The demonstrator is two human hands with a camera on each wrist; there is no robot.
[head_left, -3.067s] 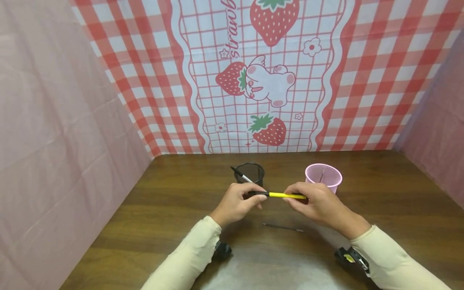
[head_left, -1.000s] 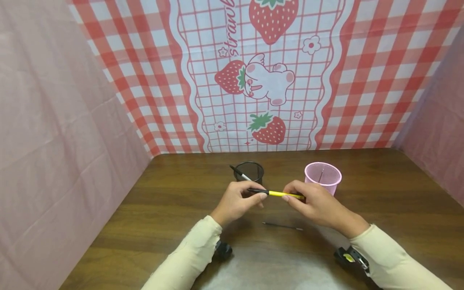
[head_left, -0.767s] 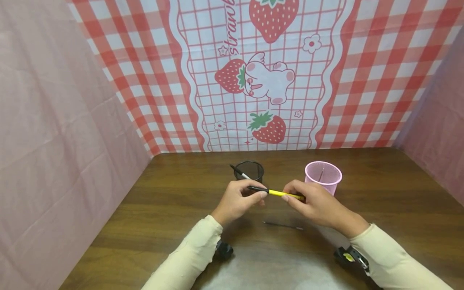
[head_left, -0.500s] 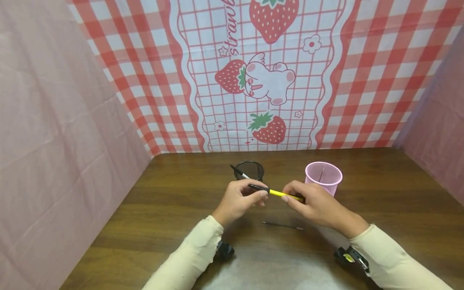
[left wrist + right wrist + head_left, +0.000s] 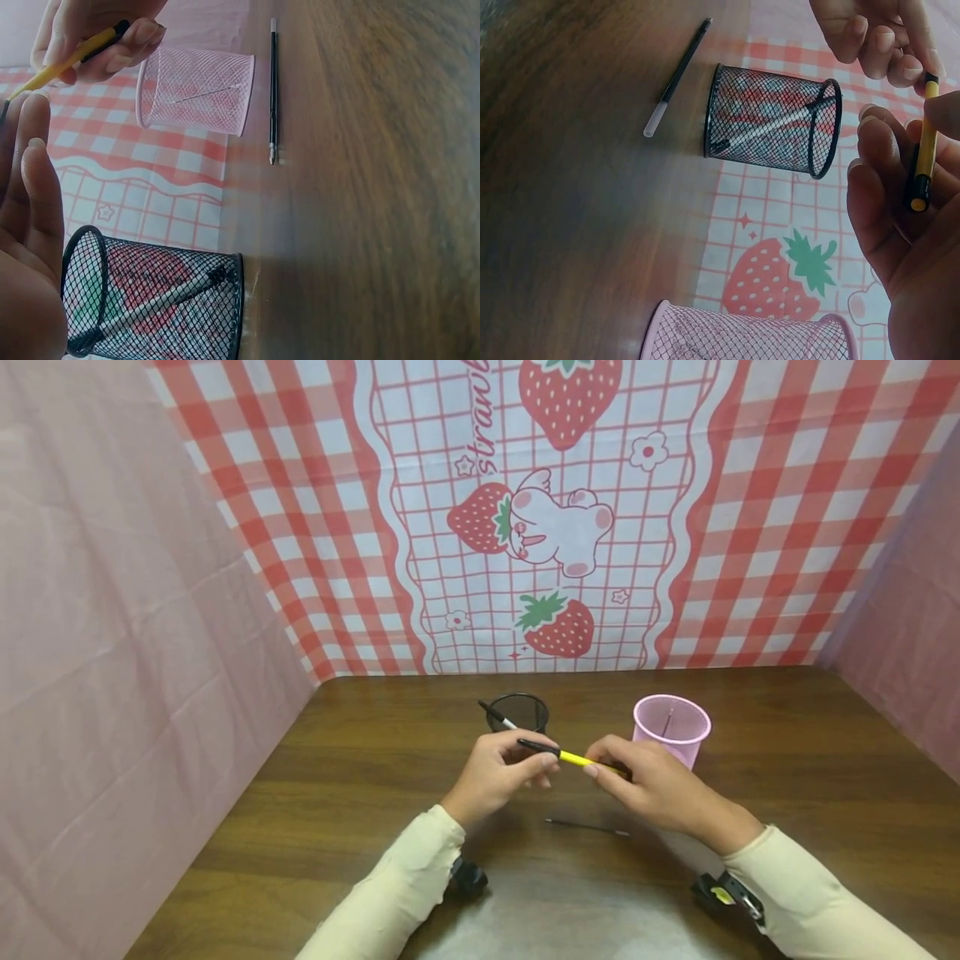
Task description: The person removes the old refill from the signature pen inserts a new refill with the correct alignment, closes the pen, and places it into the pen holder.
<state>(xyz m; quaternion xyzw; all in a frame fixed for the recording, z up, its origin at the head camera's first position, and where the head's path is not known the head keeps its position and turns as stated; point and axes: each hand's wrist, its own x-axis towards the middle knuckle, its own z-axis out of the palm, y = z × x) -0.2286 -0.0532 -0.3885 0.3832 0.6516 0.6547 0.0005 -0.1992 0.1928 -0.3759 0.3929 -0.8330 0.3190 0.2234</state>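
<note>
A yellow and black pen (image 5: 576, 759) is held in the air between both hands, tilted a little with its black end higher. My left hand (image 5: 495, 775) pinches the black part between thumb and fingers. The yellow barrel is gripped by my right hand (image 5: 663, 783), which hides part of its far end; that end, with its black clip, shows in the right wrist view. Below the hands a thin dark pen refill (image 5: 587, 827) with a pale end lies on the table, touched by neither hand.
Behind my left hand stands a black mesh pen cup (image 5: 761, 86) with a black-and-white pen (image 5: 497, 715) leaning in it. A pink mesh pen cup (image 5: 688, 748), holding a thin stick-like item (image 5: 667, 723), is behind my right hand. A checked strawberry cloth (image 5: 555, 627) hangs at the back.
The pen has gone from nearly level to slightly tilted, its black end raised by my left hand. My right hand has barely moved. The refill and cups stay in place.
</note>
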